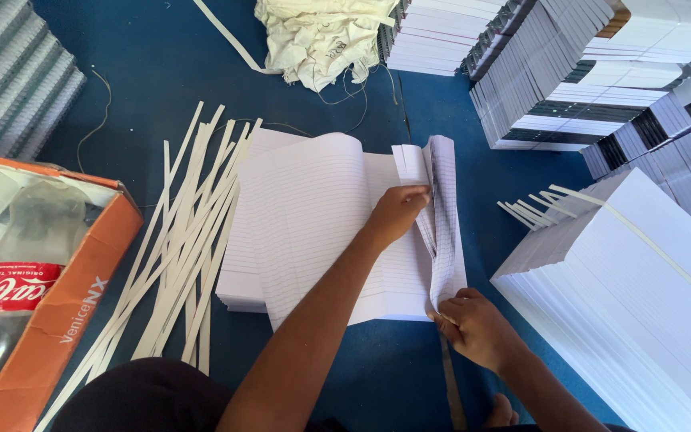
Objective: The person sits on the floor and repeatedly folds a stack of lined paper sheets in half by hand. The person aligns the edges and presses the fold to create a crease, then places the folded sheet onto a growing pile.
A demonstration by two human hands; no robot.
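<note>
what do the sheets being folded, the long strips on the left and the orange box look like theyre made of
Lined sheets: thin matte paper, ruled with fine lines; they bend and curl softly under the left hand and right hand.
Long strips: likely offcuts of similar paper, off-white, flat and limp.
Orange box: seems cardboard, with a matte printed outside and torn, pale edges.

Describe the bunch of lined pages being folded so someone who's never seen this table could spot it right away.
Start at the blue table and find the stack of lined paper in its middle, right of the loose paper strips. At that stack's right edge stands the folded bunch of pages, pinched by the left hand above and the right hand below. It alone stands up in a crease; the other sheets lie flat.
</note>
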